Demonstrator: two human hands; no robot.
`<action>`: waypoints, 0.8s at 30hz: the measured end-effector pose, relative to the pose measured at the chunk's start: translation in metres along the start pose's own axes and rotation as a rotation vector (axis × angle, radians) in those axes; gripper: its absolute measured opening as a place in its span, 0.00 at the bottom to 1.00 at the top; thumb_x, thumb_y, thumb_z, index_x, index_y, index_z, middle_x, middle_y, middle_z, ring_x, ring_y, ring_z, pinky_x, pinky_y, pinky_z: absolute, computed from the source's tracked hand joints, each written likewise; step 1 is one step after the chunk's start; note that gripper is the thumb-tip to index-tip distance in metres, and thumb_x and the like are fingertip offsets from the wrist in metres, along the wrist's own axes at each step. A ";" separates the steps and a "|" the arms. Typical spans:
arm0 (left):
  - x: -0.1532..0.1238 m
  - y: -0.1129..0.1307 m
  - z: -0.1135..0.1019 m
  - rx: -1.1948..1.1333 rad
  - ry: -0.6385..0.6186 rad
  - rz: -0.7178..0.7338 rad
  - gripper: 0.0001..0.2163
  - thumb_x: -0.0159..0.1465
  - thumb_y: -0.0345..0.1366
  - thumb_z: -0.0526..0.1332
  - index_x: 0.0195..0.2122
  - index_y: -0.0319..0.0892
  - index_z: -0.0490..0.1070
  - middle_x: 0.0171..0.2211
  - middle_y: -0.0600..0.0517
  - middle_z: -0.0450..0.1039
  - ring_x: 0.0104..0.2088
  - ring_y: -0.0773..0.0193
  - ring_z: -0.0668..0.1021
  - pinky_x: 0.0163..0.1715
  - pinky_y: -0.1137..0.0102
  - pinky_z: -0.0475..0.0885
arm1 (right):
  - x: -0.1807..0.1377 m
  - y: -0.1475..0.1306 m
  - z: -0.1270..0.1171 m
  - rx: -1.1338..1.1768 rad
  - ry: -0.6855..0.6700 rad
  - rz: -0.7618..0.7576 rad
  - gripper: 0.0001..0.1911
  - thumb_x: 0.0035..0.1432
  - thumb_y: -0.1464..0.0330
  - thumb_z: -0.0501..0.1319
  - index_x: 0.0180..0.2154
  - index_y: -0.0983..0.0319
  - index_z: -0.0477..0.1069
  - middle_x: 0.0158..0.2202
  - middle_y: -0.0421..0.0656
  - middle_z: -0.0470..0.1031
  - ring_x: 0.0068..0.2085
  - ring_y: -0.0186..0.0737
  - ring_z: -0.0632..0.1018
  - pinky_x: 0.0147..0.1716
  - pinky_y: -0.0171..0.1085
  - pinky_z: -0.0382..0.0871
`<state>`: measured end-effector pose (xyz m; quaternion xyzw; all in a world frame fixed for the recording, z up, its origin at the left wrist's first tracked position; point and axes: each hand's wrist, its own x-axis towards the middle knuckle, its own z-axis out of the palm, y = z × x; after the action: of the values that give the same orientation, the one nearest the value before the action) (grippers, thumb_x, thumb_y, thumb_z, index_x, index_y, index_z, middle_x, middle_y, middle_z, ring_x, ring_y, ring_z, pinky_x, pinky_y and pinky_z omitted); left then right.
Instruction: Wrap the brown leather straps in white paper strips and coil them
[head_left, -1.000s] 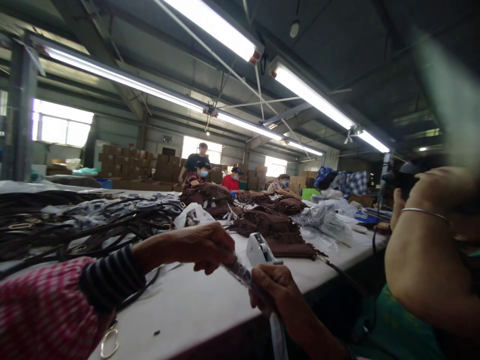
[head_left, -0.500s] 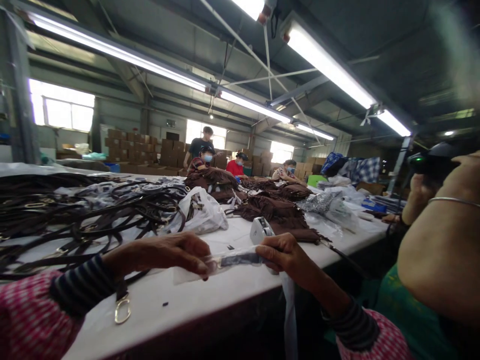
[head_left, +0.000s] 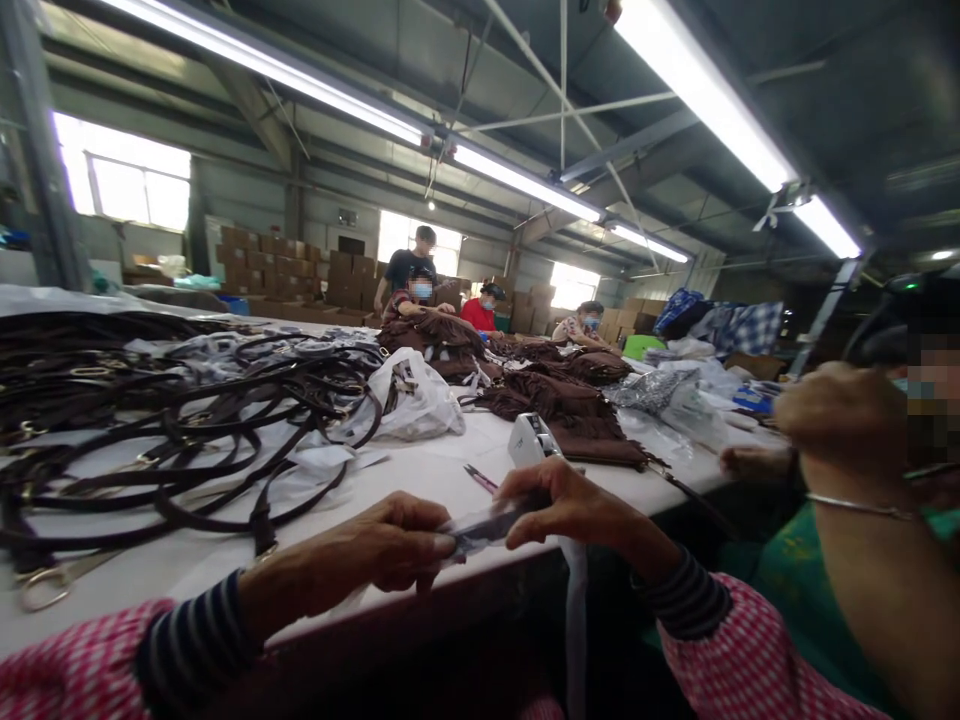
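A dark strap wrapped in clear plastic stretches between my two hands above the table's front edge. My left hand pinches its left end between thumb and fingers. At the other end, my right hand grips the wrapped strap with fingers curled over the top. Just behind my right hand stands a small white device, partly covered by the hand. A pale ribbon hangs down below my right wrist. Slim pointed snips or tweezers lie on the white tabletop beyond the strap.
Dark straps with metal rings are heaped on the left. A white plastic bag and brown fringed pieces lie farther back. A co-worker's raised arm is close on the right. Several people sit or stand across the table.
Both hands have come nearer the table's front edge, with the left moving right and closer to the right hand. The wrapped strap is now tilted. The co-worker's arm on the right has moved.
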<state>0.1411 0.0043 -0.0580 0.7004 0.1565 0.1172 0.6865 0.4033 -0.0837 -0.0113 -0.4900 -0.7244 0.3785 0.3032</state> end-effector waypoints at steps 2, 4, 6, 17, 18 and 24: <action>-0.007 -0.010 0.000 0.002 0.026 -0.012 0.18 0.64 0.49 0.69 0.29 0.38 0.71 0.22 0.58 0.62 0.22 0.72 0.60 0.21 0.75 0.51 | -0.005 0.005 -0.001 -0.050 0.019 -0.027 0.27 0.45 0.59 0.80 0.47 0.62 0.81 0.29 0.35 0.71 0.31 0.33 0.69 0.29 0.31 0.60; -0.014 -0.018 -0.001 -0.020 0.061 -0.034 0.19 0.63 0.51 0.69 0.30 0.38 0.72 0.22 0.58 0.64 0.21 0.72 0.61 0.20 0.76 0.52 | -0.010 0.009 -0.002 -0.130 0.083 -0.066 0.23 0.52 0.60 0.76 0.49 0.61 0.81 0.31 0.37 0.74 0.34 0.36 0.72 0.32 0.33 0.64; -0.020 -0.024 0.000 -0.097 0.118 -0.063 0.18 0.61 0.50 0.72 0.33 0.38 0.75 0.23 0.55 0.70 0.21 0.72 0.66 0.20 0.78 0.56 | -0.012 0.012 -0.002 -0.266 0.152 -0.131 0.15 0.62 0.61 0.70 0.47 0.61 0.81 0.36 0.41 0.79 0.37 0.40 0.76 0.38 0.36 0.68; -0.015 -0.017 0.017 -0.420 0.041 -0.003 0.18 0.59 0.48 0.74 0.34 0.35 0.82 0.23 0.44 0.82 0.16 0.68 0.77 0.14 0.81 0.67 | 0.034 0.009 -0.018 -0.779 0.660 -0.530 0.17 0.74 0.61 0.55 0.49 0.61 0.80 0.42 0.50 0.82 0.44 0.46 0.79 0.47 0.42 0.69; -0.015 -0.011 0.017 -0.432 0.059 0.056 0.17 0.61 0.47 0.73 0.35 0.35 0.82 0.25 0.44 0.82 0.18 0.67 0.78 0.15 0.80 0.69 | 0.040 0.015 -0.016 -0.724 0.677 -0.508 0.17 0.74 0.60 0.56 0.48 0.61 0.80 0.41 0.49 0.83 0.43 0.46 0.80 0.47 0.42 0.69; -0.001 0.031 0.016 -0.437 0.286 0.408 0.14 0.63 0.41 0.73 0.43 0.34 0.83 0.35 0.41 0.85 0.31 0.60 0.85 0.31 0.73 0.78 | 0.071 0.060 0.074 0.178 0.496 -0.231 0.28 0.64 0.44 0.61 0.31 0.64 0.76 0.26 0.43 0.77 0.26 0.36 0.75 0.28 0.35 0.68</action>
<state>0.1483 -0.0106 -0.0272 0.5299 0.0790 0.3802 0.7540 0.3484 -0.0214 -0.0957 -0.4532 -0.6430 0.2720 0.5543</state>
